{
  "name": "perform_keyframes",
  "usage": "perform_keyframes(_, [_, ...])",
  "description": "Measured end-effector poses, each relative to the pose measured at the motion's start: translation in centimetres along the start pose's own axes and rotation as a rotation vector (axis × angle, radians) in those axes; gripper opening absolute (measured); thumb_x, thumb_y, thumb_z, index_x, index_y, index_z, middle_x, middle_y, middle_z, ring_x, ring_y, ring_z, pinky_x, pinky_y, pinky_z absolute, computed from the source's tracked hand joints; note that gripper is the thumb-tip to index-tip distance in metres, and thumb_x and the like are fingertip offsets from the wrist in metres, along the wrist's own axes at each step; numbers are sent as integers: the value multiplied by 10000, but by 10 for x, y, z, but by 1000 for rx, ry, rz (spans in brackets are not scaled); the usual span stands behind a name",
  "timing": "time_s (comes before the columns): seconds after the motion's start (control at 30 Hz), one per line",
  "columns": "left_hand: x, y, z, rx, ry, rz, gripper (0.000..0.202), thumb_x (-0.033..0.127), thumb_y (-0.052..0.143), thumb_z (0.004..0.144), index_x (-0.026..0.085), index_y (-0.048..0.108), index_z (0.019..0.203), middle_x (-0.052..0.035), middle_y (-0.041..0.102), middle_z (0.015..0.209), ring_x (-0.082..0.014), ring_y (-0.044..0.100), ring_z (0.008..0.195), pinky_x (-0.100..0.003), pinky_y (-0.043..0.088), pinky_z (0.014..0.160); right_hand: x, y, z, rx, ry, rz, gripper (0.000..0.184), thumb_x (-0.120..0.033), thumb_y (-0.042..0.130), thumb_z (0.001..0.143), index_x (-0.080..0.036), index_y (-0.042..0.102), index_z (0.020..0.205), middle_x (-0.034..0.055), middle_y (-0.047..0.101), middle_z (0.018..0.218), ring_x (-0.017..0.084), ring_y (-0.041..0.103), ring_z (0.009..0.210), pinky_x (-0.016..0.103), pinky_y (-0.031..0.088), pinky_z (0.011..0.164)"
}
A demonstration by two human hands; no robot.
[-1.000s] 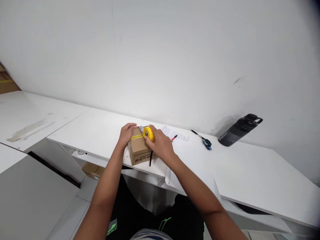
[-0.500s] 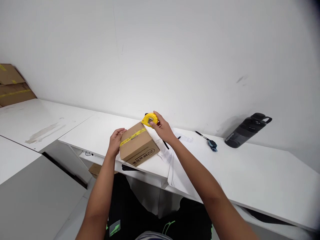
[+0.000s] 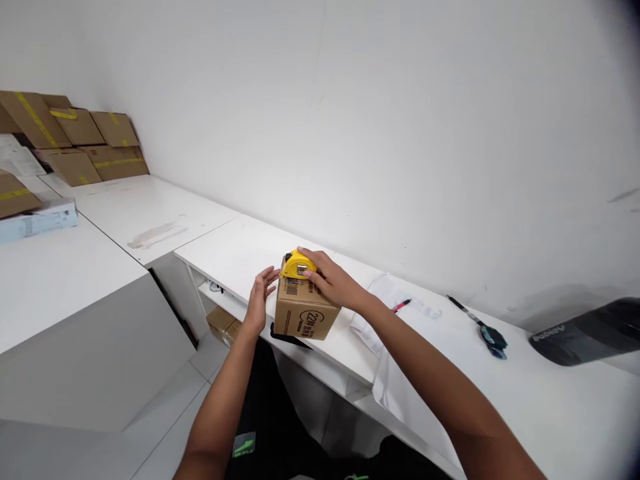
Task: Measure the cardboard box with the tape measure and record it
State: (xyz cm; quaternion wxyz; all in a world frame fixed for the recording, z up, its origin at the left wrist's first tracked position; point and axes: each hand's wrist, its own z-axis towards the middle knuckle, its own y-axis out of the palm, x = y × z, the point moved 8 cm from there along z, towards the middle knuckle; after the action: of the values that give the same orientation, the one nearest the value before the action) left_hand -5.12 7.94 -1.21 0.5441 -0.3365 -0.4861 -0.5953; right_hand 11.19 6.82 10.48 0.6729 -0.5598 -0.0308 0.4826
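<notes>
A small brown cardboard box (image 3: 305,320) sits at the front edge of the white desk, one printed side turned towards me. My right hand (image 3: 330,277) grips a yellow tape measure (image 3: 299,265) by its case, over the top of the box. Whether the case rests on the cardboard I cannot tell, and no drawn-out blade shows. My left hand (image 3: 259,303) is beside the box's left side with its fingers stretched apart, the tips close to the tape measure's front end. Hand and tape measure hide part of the box top.
Right of the box lie white papers (image 3: 400,307), a red-tipped pen (image 3: 401,305) and a dark object with a strap (image 3: 493,339). A dark bottle (image 3: 585,333) stands tilted in view at far right. Several taped cartons (image 3: 115,163) are stacked at far left. Another carton (image 3: 223,323) sits below the desk.
My view has swung left, bringing more cartons into sight. The box has turned and its yellow-taped face no longer shows. The left hand's fingers have spread; the right still holds the tape measure.
</notes>
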Motion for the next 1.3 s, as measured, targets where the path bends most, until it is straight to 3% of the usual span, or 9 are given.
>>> perform_keyframes(0.07, [13,15,-14,-116,-5,14,625,626,330,932,224,407,1404,-113,444,1469,-243,419,1352,-416,355,1094,-4,3,5,-25,-9,-46,501,-374,334,1000,-347,258,1494,89,480,1340,249,495,1198,483,380,1038])
perform_keyframes(0.13, [21,24,-24,-114,-30,77,686,587,496,891,246,326,1461,-98,361,1530,-258,380,1382,-404,326,1123,-6,4,6,-54,-12,-81,492,-363,338,1000,-350,267,1487,90,491,1306,245,521,1147,475,398,1014])
perform_keyframes(0.3, [26,34,-29,-41,-20,153,618,455,531,913,286,334,1474,-54,389,1519,-255,380,1384,-400,307,1143,-8,1,2,-101,-4,-114,488,-358,349,997,-350,272,1478,94,493,1249,227,570,1011,424,469,904])
perform_keyframes(0.6, [24,32,-23,-11,-18,198,631,391,547,901,238,353,1481,-57,477,1463,-240,460,1332,-356,375,1101,-13,3,4,-127,-19,-217,487,-340,354,996,-351,269,1476,85,502,1181,198,578,872,387,496,810])
perform_keyframes(0.77, [29,34,-24,45,-12,223,588,385,551,898,236,422,1452,-41,556,1395,-236,525,1269,-343,410,1075,-3,-29,-40,-146,54,-246,472,-376,341,994,-373,307,1465,86,510,1148,186,570,778,376,510,734])
perform_keyframes(0.93, [32,38,-20,69,42,229,556,355,563,888,216,475,1420,-43,528,1422,-227,475,1322,-333,357,1121,45,-75,-109,-13,201,-131,472,-439,370,980,-382,342,1448,79,529,1304,234,582,968,401,528,778])
perform_keyframes(1.03, [31,37,-17,87,30,233,540,340,569,882,221,496,1404,-42,532,1418,-228,482,1315,-335,367,1115,66,-86,-133,69,269,-83,484,-447,379,973,-372,349,1451,73,513,1362,237,581,1005,402,533,778])
perform_keyframes(1.13, [29,36,-13,81,10,228,532,339,559,884,234,498,1402,-40,539,1412,-229,493,1303,-340,378,1104,65,-83,-132,88,233,-69,494,-447,375,975,-372,337,1462,70,499,1388,238,573,1045,408,523,818])
perform_keyframes(1.3, [24,47,-5,27,11,202,550,352,558,874,219,491,1404,-54,524,1426,-230,485,1308,-348,360,1110,42,-74,-93,106,138,-82,531,-440,363,981,-363,255,1496,73,486,1401,245,562,1100,421,491,888])
